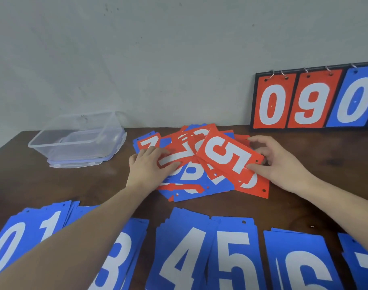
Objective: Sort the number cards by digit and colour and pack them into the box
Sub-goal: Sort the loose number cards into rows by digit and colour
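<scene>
Mixed cards in a pile on the counter (pixel 283 210)

A clear box (pixel 78 141) sits empty nearby; blue cards (pixel 233 254) line the front. The left hand (pixel 147 168) pinches a red 7 card (pixel 174 158); the right hand (pixel 277 162) pinches a red 5 card (pixel 229 155).

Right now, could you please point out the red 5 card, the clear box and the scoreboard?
red 5 card (pixel 229 156): head view, on its white digit.
clear box (pixel 59 152): head view, on its front wall.
scoreboard (pixel 272 104): head view, on its red 0.

Right hand (pixel 281 164) pinches red 5 card (pixel 229 156) – left hand (pixel 147 166) grips red 7 card (pixel 174 156).
</scene>
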The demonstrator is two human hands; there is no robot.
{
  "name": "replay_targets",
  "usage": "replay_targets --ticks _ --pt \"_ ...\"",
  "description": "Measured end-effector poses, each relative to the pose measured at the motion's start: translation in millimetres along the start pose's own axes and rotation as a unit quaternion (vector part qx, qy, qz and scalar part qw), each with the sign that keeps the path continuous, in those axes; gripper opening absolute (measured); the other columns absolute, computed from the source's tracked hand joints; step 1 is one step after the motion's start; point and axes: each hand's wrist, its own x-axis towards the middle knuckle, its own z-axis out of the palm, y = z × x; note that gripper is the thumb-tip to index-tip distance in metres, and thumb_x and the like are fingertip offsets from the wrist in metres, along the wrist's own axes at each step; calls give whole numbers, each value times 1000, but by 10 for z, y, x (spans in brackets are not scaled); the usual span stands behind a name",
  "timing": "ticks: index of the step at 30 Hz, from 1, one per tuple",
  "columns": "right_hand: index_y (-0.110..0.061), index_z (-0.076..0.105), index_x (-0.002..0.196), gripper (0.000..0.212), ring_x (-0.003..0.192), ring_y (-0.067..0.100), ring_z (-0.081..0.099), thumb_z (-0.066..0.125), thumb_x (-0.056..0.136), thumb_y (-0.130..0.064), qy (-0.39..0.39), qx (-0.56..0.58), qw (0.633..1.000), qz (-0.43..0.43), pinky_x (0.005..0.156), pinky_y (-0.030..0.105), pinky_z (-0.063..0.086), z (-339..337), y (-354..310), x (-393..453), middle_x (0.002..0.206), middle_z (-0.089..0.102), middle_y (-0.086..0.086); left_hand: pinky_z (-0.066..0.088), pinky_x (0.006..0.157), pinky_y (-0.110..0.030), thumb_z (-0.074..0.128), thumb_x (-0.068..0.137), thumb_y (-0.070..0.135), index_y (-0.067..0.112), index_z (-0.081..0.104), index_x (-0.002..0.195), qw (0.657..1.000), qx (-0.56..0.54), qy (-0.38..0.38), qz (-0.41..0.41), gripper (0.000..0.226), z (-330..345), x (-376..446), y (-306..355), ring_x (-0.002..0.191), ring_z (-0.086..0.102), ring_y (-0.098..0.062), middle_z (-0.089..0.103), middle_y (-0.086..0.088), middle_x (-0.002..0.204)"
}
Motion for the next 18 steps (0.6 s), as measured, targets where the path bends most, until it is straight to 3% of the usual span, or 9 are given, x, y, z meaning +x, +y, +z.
replay_targets --ticks 4,6,8,11,14,18 --pt "-33 52 107 29 87 7 72 74 89 -29 22 63 998 16 72 26 61 -21 14 -7 102 69 -19 33 114 -51 62 86 66 37 49 140 999 -4 -34 -15 62 -61 63 56 130 46 -18 53 9 135" --pt "-32 59 102 20 84 4 73 74 89 -28 24 76 997 16 72 24 61 -26 8 -23 101 72 -16 44 108 -46 67 84 64 36 44 146 996 -21 -78 -35 71 -131 142 88 125 51 -19 49 4 139" --pt "-33 61 102 17 82 2 73 73 89 -29 22 79 996 15 70 21 60 -34 -8 -38 101 72 -16 49 103 -38 70 80 66 32 43 149 990 -19 -132 -45 81 -198 214 115 124 52 -20 46 2 143" --pt "-34 62 102 16 82 -1 72 71 90 -29 20 85 996 7 64 16 58 -38 -32 -44 102 71 -17 49 102 -38 73 73 70 26 43 148 983 28 -177 -39 92 -250 275 166 121 53 -22 47 0 140" --pt "-35 61 103 17 83 -2 72 71 91 -29 16 83 996 4 64 15 58 -38 -32 -48 102 70 -18 54 91 -32 79 74 61 21 45 141 977 13 -199 -70 86 -274 294 246 108 57 -18 54 1 131" --pt "-33 62 103 16 86 0 72 71 91 -27 17 105 994 -7 66 17 59 -46 -20 -63 103 71 -17 49 80 -27 77 80 56 17 46 138 970 5 -219 -109 76 -326 245 366 101 57 -17 54 4 116"
